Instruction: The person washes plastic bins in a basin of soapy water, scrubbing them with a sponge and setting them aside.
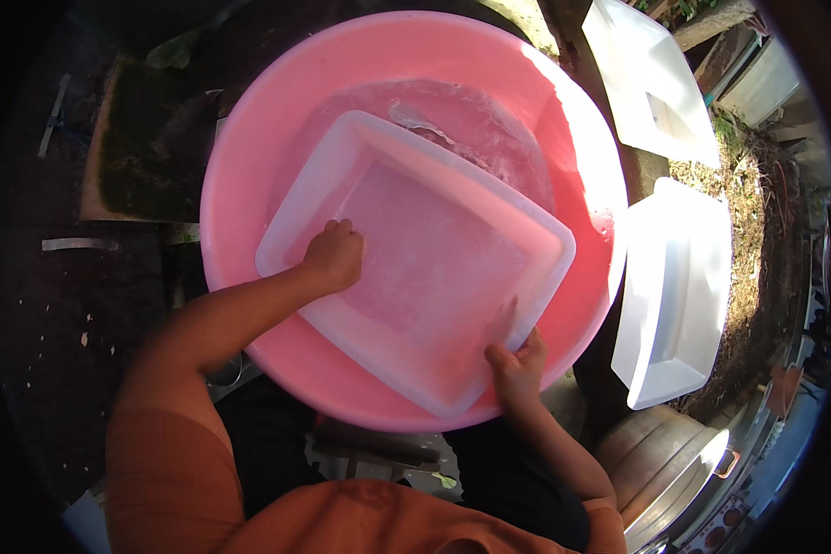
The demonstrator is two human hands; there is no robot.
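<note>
A translucent white plastic tray (pixel 422 291), rectangular with sloping walls, rests tilted in a large round pink plastic tub (pixel 277 124). My right hand (pixel 519 367) grips the tray's rim near its lower right corner, thumb over the inner side. Inside the tray, my left hand (pixel 336 256) is curled into a fist against the floor near the left wall. Whether that fist holds something is hidden. Foamy water (pixel 457 124) shows in the tub beyond the tray's far edge.
Two more white plastic bins, one upper right (pixel 651 83) and one below it (pixel 675 298), lie right of the tub. A large metal pot (pixel 658 464) lies tipped at lower right. A board with a dark mossy surface (pixel 145 138) is at left. A small stool (pixel 374 450) sits between my legs.
</note>
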